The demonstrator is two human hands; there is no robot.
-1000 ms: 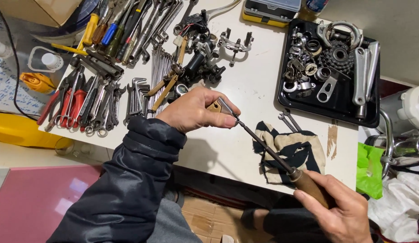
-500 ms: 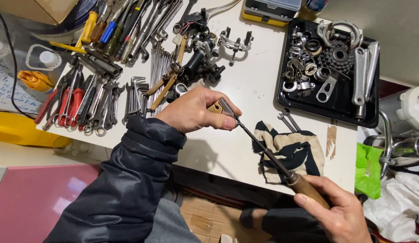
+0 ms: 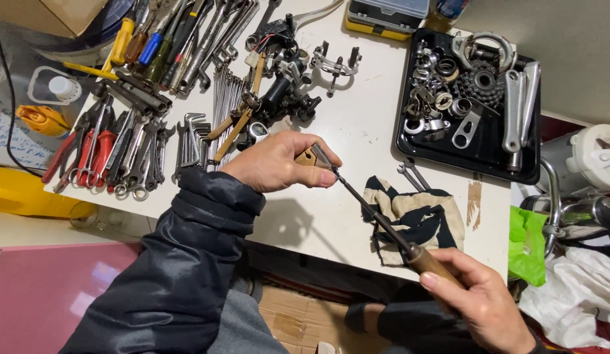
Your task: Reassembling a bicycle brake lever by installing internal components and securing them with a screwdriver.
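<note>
left hand [image 3: 279, 160]: closed around a small tan-and-metal part [image 3: 309, 156], pinched between thumb and fingers, held just above the white table [image 3: 357, 131].
right hand [image 3: 478, 301]: wrapped around the wooden handle of a long file [image 3: 383, 223]; the handle is held low, off the table's near edge.
file: dark shaft is run diagonally up-left, tip laid against the part in the left hand. Contact is seen; cutting direction cannot be told.
change: against the earlier frames, almost nothing is shifted. The right hand is seen marginally lower and nearer, the left hand unmoved, the file tip kept on the part. Read as a small stroke or a steadying hold; work on the part is judged mid-way, not finished.
cloth [image 3: 416, 219]: black-and-cream rag lies under the file shaft, on the table.
black tray [image 3: 478, 154]: bicycle parts are piled in it, well apart to the right of the hands.
spanners [image 3: 131, 154]: laid in a row beside pliers, left of the left hand, untouched.
small spanners [image 3: 413, 174]: two lie between rag and tray.
</note>
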